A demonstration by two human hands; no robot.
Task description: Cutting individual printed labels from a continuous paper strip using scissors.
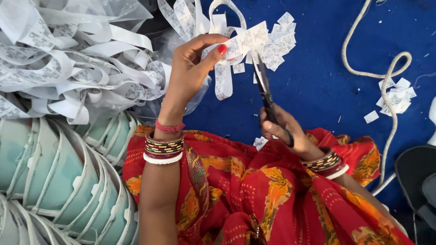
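Observation:
My left hand (193,68) is raised and pinches a white printed label strip (247,40) between thumb and fingers. My right hand (284,129) grips black scissors (264,88), whose blades point up and meet the strip at its lower edge. Several small cut white labels (279,41) lie on the blue cloth (318,81) just beyond the strip. More long white label ribbon (222,77) hangs down below my left thumb. Both wrists carry coloured bangles, and a red and orange patterned garment (254,190) covers my lap.
A big tangle of white printed ribbon (68,59) fills the upper left. Stacked pale green folded garments (59,181) lie at the lower left. A cream rope (386,77) winds across the blue cloth on the right, by another small pile of cut labels (395,97). A dark object (415,174) sits at right edge.

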